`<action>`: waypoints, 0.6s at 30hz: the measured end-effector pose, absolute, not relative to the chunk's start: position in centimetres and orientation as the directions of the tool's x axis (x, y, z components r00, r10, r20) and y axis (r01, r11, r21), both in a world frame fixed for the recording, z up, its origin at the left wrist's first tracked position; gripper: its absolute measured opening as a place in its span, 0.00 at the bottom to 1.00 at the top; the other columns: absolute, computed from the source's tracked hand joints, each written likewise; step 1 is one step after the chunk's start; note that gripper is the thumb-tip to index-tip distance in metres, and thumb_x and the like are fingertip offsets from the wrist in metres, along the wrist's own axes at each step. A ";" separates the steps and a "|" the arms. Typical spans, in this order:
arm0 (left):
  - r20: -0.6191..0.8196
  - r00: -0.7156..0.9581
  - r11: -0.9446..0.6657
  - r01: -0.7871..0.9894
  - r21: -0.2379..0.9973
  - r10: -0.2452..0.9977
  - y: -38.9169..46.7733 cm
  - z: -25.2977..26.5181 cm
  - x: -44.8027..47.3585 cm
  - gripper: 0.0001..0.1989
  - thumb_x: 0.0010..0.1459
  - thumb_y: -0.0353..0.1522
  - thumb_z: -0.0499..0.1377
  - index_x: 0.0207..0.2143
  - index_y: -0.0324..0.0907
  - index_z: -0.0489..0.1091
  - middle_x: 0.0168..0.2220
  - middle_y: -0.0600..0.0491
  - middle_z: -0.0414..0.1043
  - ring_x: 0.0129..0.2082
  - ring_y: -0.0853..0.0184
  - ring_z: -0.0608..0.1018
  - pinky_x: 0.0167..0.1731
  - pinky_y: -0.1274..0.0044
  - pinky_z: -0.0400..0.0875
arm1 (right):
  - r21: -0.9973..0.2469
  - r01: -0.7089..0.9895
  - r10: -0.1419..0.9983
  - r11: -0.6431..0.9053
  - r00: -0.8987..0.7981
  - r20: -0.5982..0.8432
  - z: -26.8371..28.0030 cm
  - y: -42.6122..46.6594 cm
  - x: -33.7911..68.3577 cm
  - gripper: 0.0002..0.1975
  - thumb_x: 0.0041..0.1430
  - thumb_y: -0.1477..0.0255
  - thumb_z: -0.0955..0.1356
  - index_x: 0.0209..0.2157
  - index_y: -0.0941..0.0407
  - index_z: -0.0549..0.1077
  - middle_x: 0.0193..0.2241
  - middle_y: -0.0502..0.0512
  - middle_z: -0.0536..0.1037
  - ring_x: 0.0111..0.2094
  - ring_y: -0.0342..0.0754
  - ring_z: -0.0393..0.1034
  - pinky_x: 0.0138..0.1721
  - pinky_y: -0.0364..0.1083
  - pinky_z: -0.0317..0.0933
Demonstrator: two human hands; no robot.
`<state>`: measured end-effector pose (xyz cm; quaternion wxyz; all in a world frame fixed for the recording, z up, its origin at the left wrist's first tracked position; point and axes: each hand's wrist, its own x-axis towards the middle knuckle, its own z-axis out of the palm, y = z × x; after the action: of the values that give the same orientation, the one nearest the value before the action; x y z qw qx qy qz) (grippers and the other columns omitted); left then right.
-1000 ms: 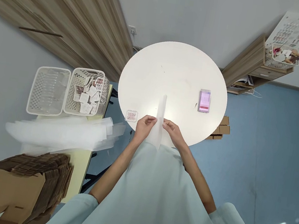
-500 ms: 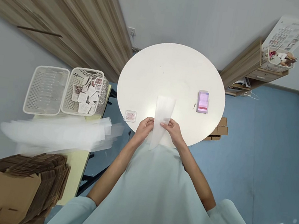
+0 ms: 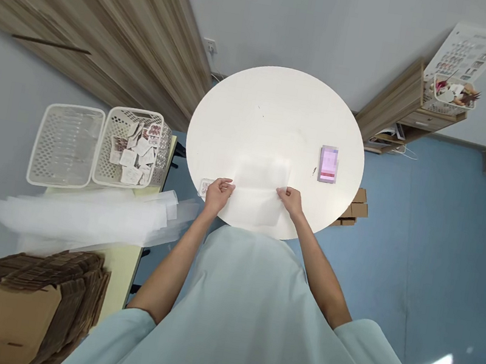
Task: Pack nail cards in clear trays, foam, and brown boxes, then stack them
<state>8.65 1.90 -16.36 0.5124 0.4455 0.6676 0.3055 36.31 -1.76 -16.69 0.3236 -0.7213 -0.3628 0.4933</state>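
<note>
A thin translucent white sheet (image 3: 256,190) is spread over the near part of the round white table (image 3: 278,101). My left hand (image 3: 218,195) pinches its left edge, and my right hand (image 3: 290,200) pinches the right edge. Just left of my left hand lies a small clear case (image 3: 204,187) with reddish pieces, partly hidden by that hand. Farther right on the tabletop is a flat box-like thing with a pink blurred face (image 3: 329,165).
Left of the table, a side bench (image 3: 120,273) carries a basket of small packets (image 3: 131,155), a basket of clear plastic pieces (image 3: 66,148), a pile of white sheets (image 3: 81,215) and stacked flat cardboard (image 3: 11,305). Brown boxes (image 3: 356,207) sit on the floor at right.
The narrow, folded sheet has been opened out wide and laid flatter. My hands have moved apart, the left one leftward and now partly covering the clear case.
</note>
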 end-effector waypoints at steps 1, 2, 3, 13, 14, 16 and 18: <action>-0.401 -0.071 0.401 0.327 0.856 0.913 2.0 -16.5 8.7 0.15 0.56 0.38 0.64 0.45 0.43 0.74 0.36 0.51 0.80 0.32 0.64 0.80 0.39 0.71 0.76 | -0.818 0.237 0.846 -0.525 0.249 -0.471 -17.0 -1.7 36.4 0.18 0.57 0.53 0.69 0.27 0.54 0.71 0.28 0.53 0.78 0.33 0.49 0.71 0.33 0.45 0.63; -0.387 -0.063 0.381 0.374 0.846 0.920 2.0 -16.7 8.7 0.14 0.57 0.38 0.63 0.45 0.43 0.75 0.36 0.51 0.80 0.33 0.64 0.80 0.40 0.71 0.76 | -0.810 0.268 0.849 -0.522 0.248 -0.466 -17.3 -1.6 36.5 0.18 0.58 0.53 0.69 0.26 0.53 0.70 0.27 0.53 0.77 0.32 0.48 0.70 0.32 0.44 0.61; -0.372 -0.054 0.359 0.422 0.833 0.927 2.1 -16.7 8.7 0.14 0.58 0.38 0.63 0.45 0.43 0.75 0.36 0.51 0.80 0.33 0.63 0.80 0.41 0.70 0.76 | -0.799 0.299 0.851 -0.521 0.251 -0.461 -17.5 -1.6 36.6 0.19 0.59 0.53 0.68 0.24 0.53 0.67 0.25 0.52 0.75 0.31 0.48 0.68 0.31 0.44 0.59; -0.180 0.157 -0.028 0.824 0.566 0.971 3.6 -16.8 1.6 0.20 0.59 0.39 0.64 0.53 0.44 0.76 0.56 0.44 0.76 0.59 0.48 0.75 0.62 0.60 0.69 | -0.685 0.496 0.845 -0.534 0.338 -0.414 -18.1 0.1 37.7 0.23 0.60 0.57 0.71 0.22 0.51 0.56 0.22 0.45 0.62 0.26 0.44 0.54 0.28 0.45 0.49; -0.208 0.192 -0.052 0.842 0.537 0.959 3.6 -16.9 0.7 0.23 0.57 0.40 0.65 0.54 0.45 0.76 0.59 0.44 0.75 0.60 0.47 0.73 0.62 0.59 0.68 | -0.669 0.503 0.837 -0.547 0.353 -0.419 -18.2 0.5 37.8 0.23 0.59 0.58 0.71 0.22 0.51 0.57 0.22 0.45 0.62 0.26 0.44 0.54 0.28 0.45 0.48; -0.266 0.255 -0.090 0.857 0.508 0.930 3.6 -17.1 -0.7 0.27 0.54 0.40 0.67 0.56 0.47 0.75 0.62 0.45 0.72 0.61 0.45 0.73 0.63 0.58 0.68 | -0.638 0.514 0.819 -0.573 0.380 -0.430 -18.3 1.1 37.9 0.23 0.59 0.58 0.72 0.22 0.51 0.58 0.23 0.45 0.64 0.26 0.44 0.55 0.29 0.45 0.49; -0.283 0.295 -0.115 0.850 0.514 0.913 3.4 -17.4 -1.5 0.29 0.53 0.40 0.68 0.58 0.47 0.75 0.64 0.45 0.71 0.61 0.45 0.72 0.63 0.58 0.68 | -0.614 0.524 0.807 -0.591 0.397 -0.437 -18.4 1.6 38.0 0.22 0.59 0.58 0.73 0.22 0.51 0.60 0.24 0.46 0.68 0.27 0.45 0.58 0.30 0.46 0.50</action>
<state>-1.45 3.43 -17.43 0.3042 0.7450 0.5914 0.0515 37.99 1.57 -18.36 0.1933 -0.8132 -0.4091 0.3660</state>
